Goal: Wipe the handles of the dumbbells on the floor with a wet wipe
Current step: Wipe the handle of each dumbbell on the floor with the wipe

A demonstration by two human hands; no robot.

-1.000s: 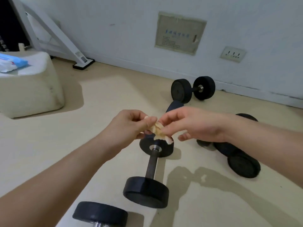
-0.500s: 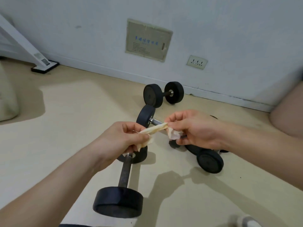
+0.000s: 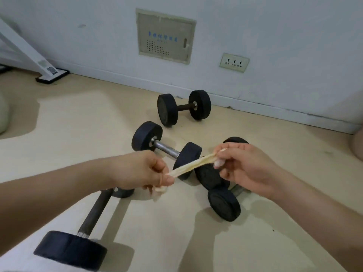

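A yellowish wet wipe [image 3: 189,165] is stretched into a twisted strip in the air between my hands. My left hand [image 3: 143,169] pinches its lower left end and my right hand [image 3: 245,165] pinches its upper right end. Several black dumbbells lie on the floor below. One with a shiny steel handle [image 3: 166,149] lies just behind the wipe. A long one with a dark handle [image 3: 94,211] runs under my left forearm. Another dumbbell [image 3: 224,205] lies partly hidden under my right hand. A fourth dumbbell [image 3: 183,107] sits near the wall.
The white wall carries a utility panel [image 3: 165,36] and a socket [image 3: 234,62]. A white slanted frame foot [image 3: 52,74] stands at the left. A pale cushion edge [image 3: 3,116] shows at the far left. Beige floor [image 3: 82,118] lies open at the left.
My hands have pulled apart, drawing the bunched wipe out into a long strip. The view has swung right and closer to the dumbbells.
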